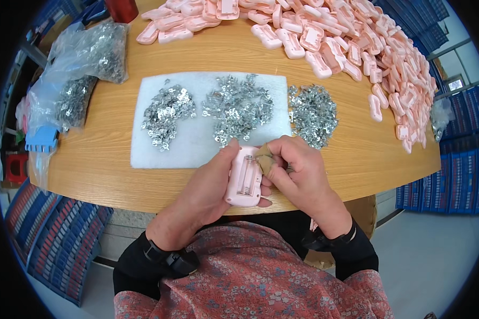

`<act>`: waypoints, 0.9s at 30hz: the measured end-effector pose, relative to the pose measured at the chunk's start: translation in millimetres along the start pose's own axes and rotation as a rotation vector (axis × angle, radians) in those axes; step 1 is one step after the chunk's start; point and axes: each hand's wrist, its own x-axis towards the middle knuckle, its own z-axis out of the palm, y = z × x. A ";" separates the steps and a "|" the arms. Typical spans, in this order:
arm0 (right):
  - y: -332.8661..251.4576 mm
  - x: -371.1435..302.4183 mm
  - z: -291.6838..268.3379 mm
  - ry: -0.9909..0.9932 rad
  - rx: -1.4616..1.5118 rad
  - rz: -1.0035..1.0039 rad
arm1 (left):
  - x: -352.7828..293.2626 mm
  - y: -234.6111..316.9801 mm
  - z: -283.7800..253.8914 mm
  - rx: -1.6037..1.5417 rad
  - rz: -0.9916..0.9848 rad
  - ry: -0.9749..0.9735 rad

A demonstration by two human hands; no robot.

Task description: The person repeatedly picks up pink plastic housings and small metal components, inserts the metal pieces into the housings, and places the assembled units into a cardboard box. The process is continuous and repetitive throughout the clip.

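Observation:
A pale pink plastic casing [244, 200] with an open battery compartment lies in my left hand [205, 183], whose fingers wrap round it at the table's near edge. Metal contacts show inside the compartment. My right hand [308, 175] is closed at the casing's upper right, with tan finger covers on thumb and forefinger. Whatever those fingertips pinch is hidden. Just beyond my hands, small silvery metal contact pieces form a left heap [167, 111] and a middle heap [239, 106] on a white foam sheet [149, 157]. A right heap [314, 117] lies on the wood beside the sheet.
Many pink casings [356, 42] are piled along the table's far and right sides. Clear plastic bags [104, 53] of metal pieces stand at the far left, near a blue plastic item [41, 138] and a red container [121, 9]. Blue racks [58, 239] flank the wooden table [112, 154].

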 end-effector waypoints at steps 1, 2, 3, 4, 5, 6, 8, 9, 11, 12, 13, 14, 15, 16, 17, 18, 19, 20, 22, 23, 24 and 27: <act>-0.1 -0.2 0.7 0.007 -0.021 -0.014 | 0.4 -0.1 -0.2 0.000 -0.004 0.001; -0.1 -0.4 1.4 0.015 -0.041 -0.028 | 0.9 -0.3 -0.3 0.001 -0.008 0.003; -0.2 -0.4 2.2 0.023 -0.093 -0.057 | 1.3 -0.7 -0.7 -0.001 -0.004 -0.001; -0.3 -0.5 2.9 0.031 -0.145 -0.086 | 2.2 -1.4 -1.5 -0.002 0.000 -0.006; -0.6 -0.5 3.6 0.039 -0.197 -0.115 | 3.1 -2.1 -2.4 -0.004 0.004 -0.010; -1.2 -0.3 4.8 0.060 -0.258 -0.170 | 4.3 -3.0 -3.7 -0.007 0.008 0.001; -3.1 -0.2 7.0 0.102 -0.381 -0.279 | 6.1 -4.9 -5.6 -0.013 0.015 0.023; -4.7 -1.3 6.8 0.086 -0.408 -0.294 | 6.1 -4.2 -5.4 -0.013 0.015 0.027; -8.2 -4.4 5.2 0.055 -0.463 -0.321 | 5.7 -2.4 -4.3 -0.013 0.015 0.034; -7.8 -5.9 5.0 0.050 -0.465 -0.321 | 6.0 -3.1 -5.5 0.016 0.016 0.030; -6.7 -7.3 4.7 0.044 -0.468 -0.320 | 6.8 -4.4 -7.9 0.044 0.017 0.026; -6.1 -8.6 4.4 0.039 -0.470 -0.319 | 7.5 -5.5 -9.5 0.073 0.018 0.023; -6.2 -9.5 3.7 0.039 -0.469 -0.325 | 7.8 -6.1 -10.0 0.075 0.021 0.014; -6.6 -10.2 3.0 0.039 -0.468 -0.331 | 8.1 -6.7 -10.3 0.077 0.024 0.006; -7.1 -11.1 2.3 0.038 -0.467 -0.337 | 8.4 -7.2 -10.6 0.079 0.027 -0.003; -8.1 -12.4 1.6 0.023 -0.471 -0.333 | 8.9 -8.0 -11.1 0.097 0.031 -0.004; -9.3 -13.9 0.9 0.007 -0.476 -0.329 | 9.6 -8.8 -11.6 0.115 0.034 -0.005; -9.8 -14.7 0.1 -0.010 -0.480 -0.324 | 9.8 -9.3 -11.6 0.133 0.037 -0.005; -7.8 -14.9 -2.0 0.003 -0.464 -0.304 | 10.1 -9.2 -9.8 0.126 0.033 0.001; -6.8 -15.1 -2.9 0.009 -0.455 -0.295 | 10.2 -9.1 -9.3 0.122 0.031 0.003; -6.4 -15.8 -3.7 0.016 -0.455 -0.279 | 10.4 -8.9 -10.0 0.127 0.017 0.007; -5.8 -17.7 -3.0 0.007 -0.445 -0.265 | 9.8 -8.7 -9.9 0.133 -0.006 0.012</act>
